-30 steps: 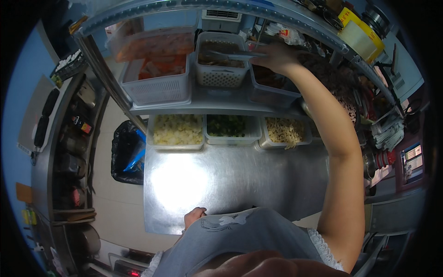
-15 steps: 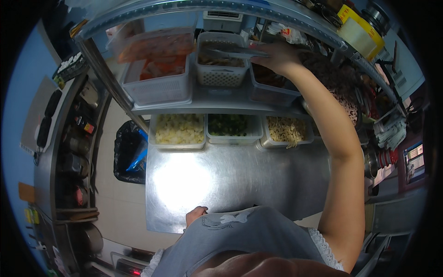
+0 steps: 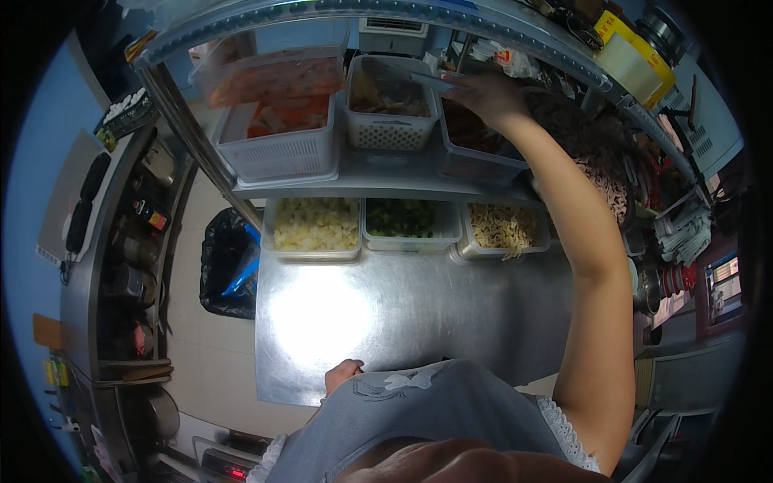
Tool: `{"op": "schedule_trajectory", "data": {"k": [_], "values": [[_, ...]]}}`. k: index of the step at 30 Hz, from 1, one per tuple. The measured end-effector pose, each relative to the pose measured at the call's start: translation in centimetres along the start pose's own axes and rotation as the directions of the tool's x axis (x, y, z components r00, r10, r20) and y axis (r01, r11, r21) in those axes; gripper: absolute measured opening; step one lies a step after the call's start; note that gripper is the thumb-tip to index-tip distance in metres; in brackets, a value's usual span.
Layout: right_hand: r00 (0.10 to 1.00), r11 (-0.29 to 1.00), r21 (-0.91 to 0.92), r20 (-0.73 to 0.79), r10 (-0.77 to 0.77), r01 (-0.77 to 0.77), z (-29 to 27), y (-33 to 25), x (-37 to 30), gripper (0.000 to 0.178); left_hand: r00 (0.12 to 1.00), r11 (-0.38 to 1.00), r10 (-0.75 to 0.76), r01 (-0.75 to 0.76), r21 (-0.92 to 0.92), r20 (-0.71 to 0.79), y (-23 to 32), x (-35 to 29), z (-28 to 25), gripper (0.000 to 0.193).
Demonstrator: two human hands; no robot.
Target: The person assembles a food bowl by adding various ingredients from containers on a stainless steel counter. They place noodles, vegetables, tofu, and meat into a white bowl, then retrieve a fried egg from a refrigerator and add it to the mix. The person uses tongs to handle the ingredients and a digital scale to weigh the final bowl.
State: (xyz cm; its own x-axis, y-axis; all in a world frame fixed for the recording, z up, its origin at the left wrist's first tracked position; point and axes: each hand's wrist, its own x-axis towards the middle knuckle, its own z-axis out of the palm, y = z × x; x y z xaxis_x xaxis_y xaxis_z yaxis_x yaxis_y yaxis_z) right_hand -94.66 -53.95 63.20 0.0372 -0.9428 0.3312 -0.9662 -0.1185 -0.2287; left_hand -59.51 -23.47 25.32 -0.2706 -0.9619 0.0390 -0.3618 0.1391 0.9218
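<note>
My right hand [image 3: 491, 98] reaches up to the raised shelf, closed on metal tongs [image 3: 431, 79]. The tongs slant over a white perforated basket [image 3: 390, 133] holding brownish food; their tips are hard to make out against it. Below my right hand is a clear tub [image 3: 479, 161] of dark brown food, partly covered by the hand. To the left stands a white basket [image 3: 278, 157] of orange-red and pale pieces, with a clear tub [image 3: 270, 76] of orange food above it. My left hand [image 3: 345, 373] rests closed at the steel table's near edge, its fingers partly hidden.
Tubs of pale chopped vegetable [image 3: 314, 229], green pieces [image 3: 400, 219] and pale strips [image 3: 501, 228] line the back of the steel table [image 3: 435, 306]. A metal post [image 3: 189, 121] and upper shelf rim [image 3: 386, 11] frame the reach. A black-lined bin [image 3: 217, 274] stands left.
The tongs have drawn back to the right and up over the perforated basket, uncovering more of its food. My left hand has stayed where it was.
</note>
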Motion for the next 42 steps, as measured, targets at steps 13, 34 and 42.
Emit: {"op": "schedule_trajectory", "data": {"k": [13, 34, 42], "values": [[0.989, 0.973, 0.201, -0.072, 0.126, -0.109, -0.8, 2.6, -2.5, 0.041, 1.000, 0.999, 0.005, -0.005, 0.035, 0.016, 0.8, 0.2, -0.1, 0.013], [0.975, 0.947, -0.257, 0.157, -0.157, 0.194, 0.8, 2.6, 3.4, 0.037, 0.999, 0.997, 0.045, -0.043, 0.071, -0.017, 0.8, 0.2, -0.2, 0.015], [0.971, 0.981, -0.164, -0.195, -0.140, 0.109, -0.6, 2.9, -0.9, 0.036, 1.000, 0.998, 0.015, -0.014, 0.058, -0.015, -0.1, -0.1, 0.2, 0.015]]}}
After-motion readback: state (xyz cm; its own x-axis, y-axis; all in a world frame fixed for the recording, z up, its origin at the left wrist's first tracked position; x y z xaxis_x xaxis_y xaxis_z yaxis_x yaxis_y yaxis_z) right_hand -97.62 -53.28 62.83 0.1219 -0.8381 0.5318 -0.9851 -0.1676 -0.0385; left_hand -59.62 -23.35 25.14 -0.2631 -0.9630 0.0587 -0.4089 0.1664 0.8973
